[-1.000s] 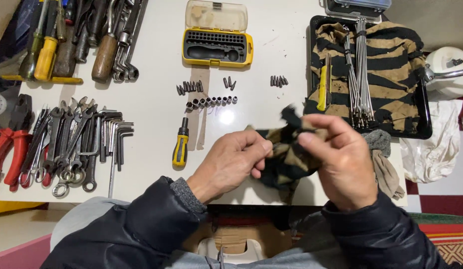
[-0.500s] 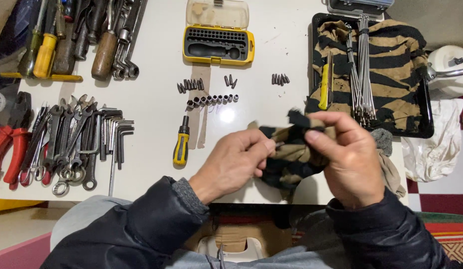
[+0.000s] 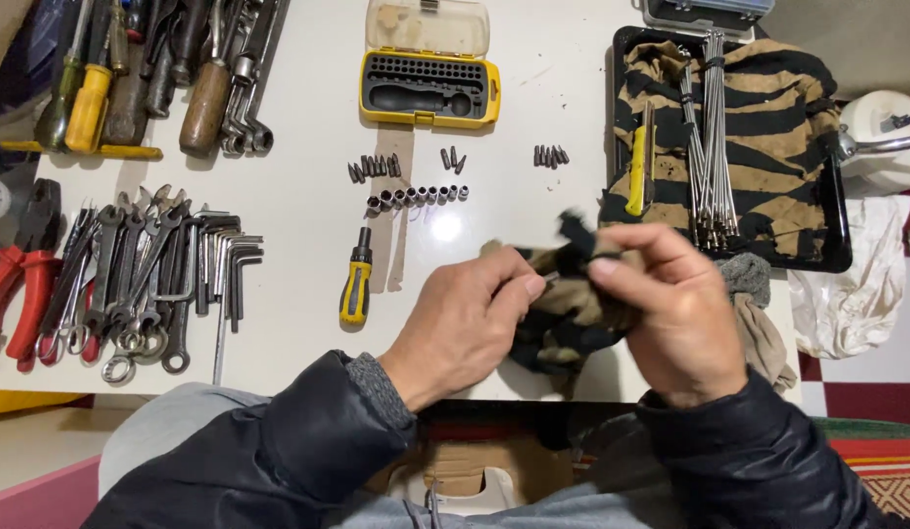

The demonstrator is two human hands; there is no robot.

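Object inside striped rag (image 3: 563, 323) hidden

Your two hands share one thing: a striped rag (image 3: 570, 312), tan and black, soft and crumpled. It sits bunched up between them, lifted just above the near edge of the white table. One dark corner pokes up above your right thumb. The lower folds hang loose beneath your palms, mostly black there. Your left hand (image 3: 472, 328) pinches its left side; your right hand (image 3: 673, 309) wraps over its right side. Anything wrapped inside stays hidden.
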